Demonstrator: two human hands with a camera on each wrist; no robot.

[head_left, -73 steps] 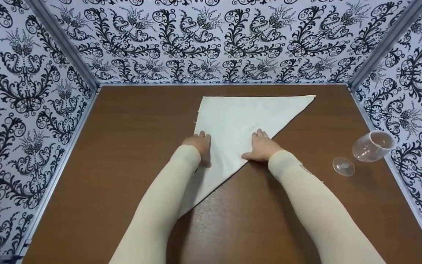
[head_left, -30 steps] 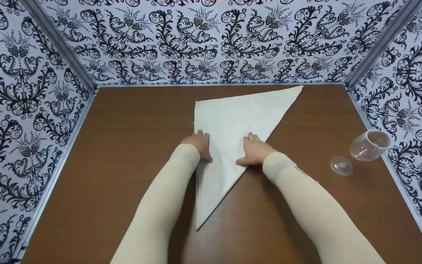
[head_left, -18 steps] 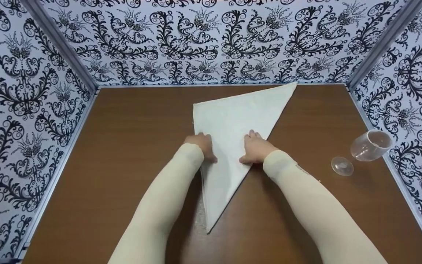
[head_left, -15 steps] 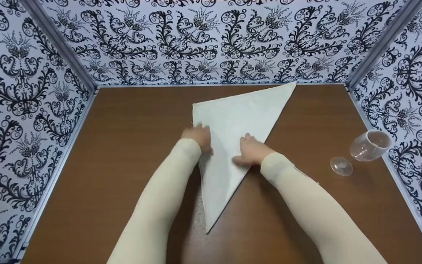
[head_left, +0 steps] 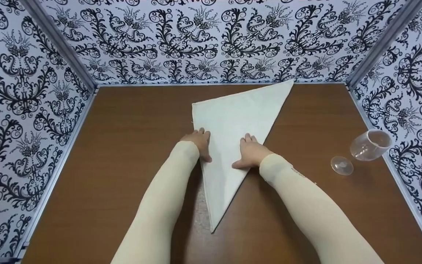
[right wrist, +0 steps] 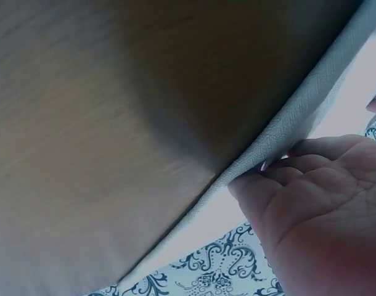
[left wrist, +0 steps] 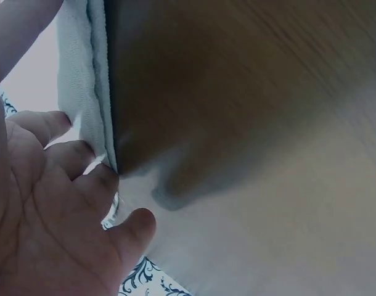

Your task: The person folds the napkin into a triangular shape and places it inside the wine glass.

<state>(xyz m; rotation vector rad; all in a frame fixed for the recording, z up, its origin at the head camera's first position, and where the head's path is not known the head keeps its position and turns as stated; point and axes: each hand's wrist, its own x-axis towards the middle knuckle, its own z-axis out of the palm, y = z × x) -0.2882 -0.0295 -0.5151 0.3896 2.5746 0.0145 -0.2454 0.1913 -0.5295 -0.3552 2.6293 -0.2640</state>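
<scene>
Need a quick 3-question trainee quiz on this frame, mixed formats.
1. True or false: the glass stands upright.
2. Which hand is nearer the glass: A) left hand B) right hand?
3. Fill in: both hands rest flat on the ____.

Key: 1 false, it lies on its side on the table. 2 B. 3 cloth, folded to a triangle.
</scene>
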